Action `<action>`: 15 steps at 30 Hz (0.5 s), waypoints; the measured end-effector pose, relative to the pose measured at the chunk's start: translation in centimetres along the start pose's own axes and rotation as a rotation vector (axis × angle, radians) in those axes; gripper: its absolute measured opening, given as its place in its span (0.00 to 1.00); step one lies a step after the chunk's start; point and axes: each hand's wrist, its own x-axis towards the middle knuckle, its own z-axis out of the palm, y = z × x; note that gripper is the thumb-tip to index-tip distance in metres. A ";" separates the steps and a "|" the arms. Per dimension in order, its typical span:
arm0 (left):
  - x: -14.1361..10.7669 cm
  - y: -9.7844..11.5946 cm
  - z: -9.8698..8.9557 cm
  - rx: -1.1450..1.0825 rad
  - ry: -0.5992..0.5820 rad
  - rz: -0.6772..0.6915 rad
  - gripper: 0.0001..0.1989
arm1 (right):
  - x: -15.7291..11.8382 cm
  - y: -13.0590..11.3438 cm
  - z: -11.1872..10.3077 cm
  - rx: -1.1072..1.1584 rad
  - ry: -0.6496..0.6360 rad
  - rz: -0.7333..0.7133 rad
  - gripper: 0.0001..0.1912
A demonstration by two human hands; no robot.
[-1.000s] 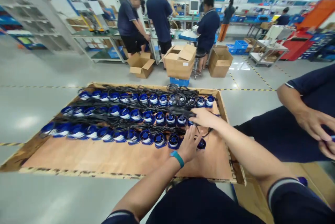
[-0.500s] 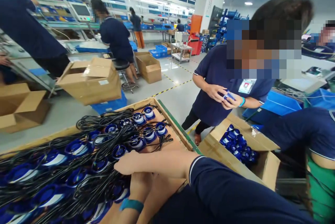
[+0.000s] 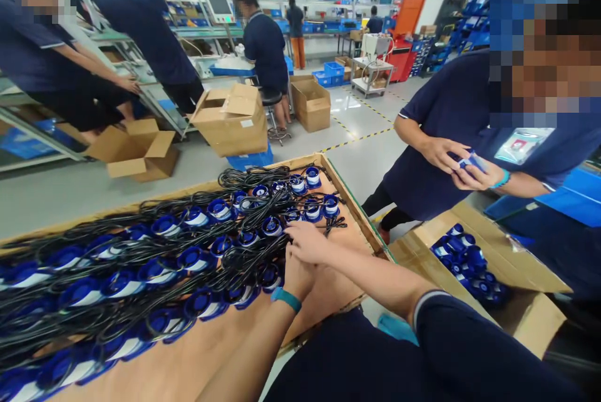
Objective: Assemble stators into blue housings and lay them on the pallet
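Note:
Rows of round blue parts [image 3: 220, 209] with white labels and bundled black cables [image 3: 241, 259] lie on a brown board in a wooden-edged tray [image 3: 340, 180]. My left hand [image 3: 299, 273], with a teal band at its wrist, is low over the tray's right part beside a cable bundle. Just above it my right hand [image 3: 307, 240] reaches across and overlaps it, close to the blue parts. The fingers of both hands are small and partly hidden, so what they hold, if anything, cannot be made out.
A person [image 3: 469, 167] stands at the right, holding a small blue part in both hands. An open carton [image 3: 539, 320] with blue parts is below. Cartons [image 3: 230, 123] stand behind the tray on the left. Other people work along the far benches.
The view has swung left and shows more of the tray. My hands remain crossed by the cables, and my right forearm no longer covers my left hand as much.

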 end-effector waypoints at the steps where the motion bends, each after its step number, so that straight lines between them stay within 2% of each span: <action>1: -0.6 -0.3 -0.4 0.018 0.001 0.017 0.28 | -2.1 0.9 -0.2 0.053 0.142 0.061 0.16; 3: -1.9 -1.2 -1.4 0.072 0.027 0.044 0.34 | -6.8 2.6 0.2 0.117 0.378 0.194 0.18; 4: -2.4 -1.8 -1.9 0.102 0.042 0.047 0.37 | -9.2 3.4 0.8 0.117 0.432 0.245 0.20; 6: -3.4 -3.1 -2.8 0.139 0.037 0.023 0.40 | -13.9 4.1 3.0 0.073 0.441 0.289 0.22; 9: -4.7 -4.5 -4.1 0.141 -0.081 -0.042 0.46 | -19.2 3.7 7.7 -0.019 0.409 0.331 0.27; 12: -5.5 -5.9 -5.3 0.087 -0.180 -0.009 0.49 | -21.5 3.3 11.7 -0.116 0.367 0.304 0.31; 15: -7.0 -8.9 -7.0 -0.035 -0.083 0.075 0.47 | -21.4 3.7 13.9 -0.152 0.356 0.222 0.30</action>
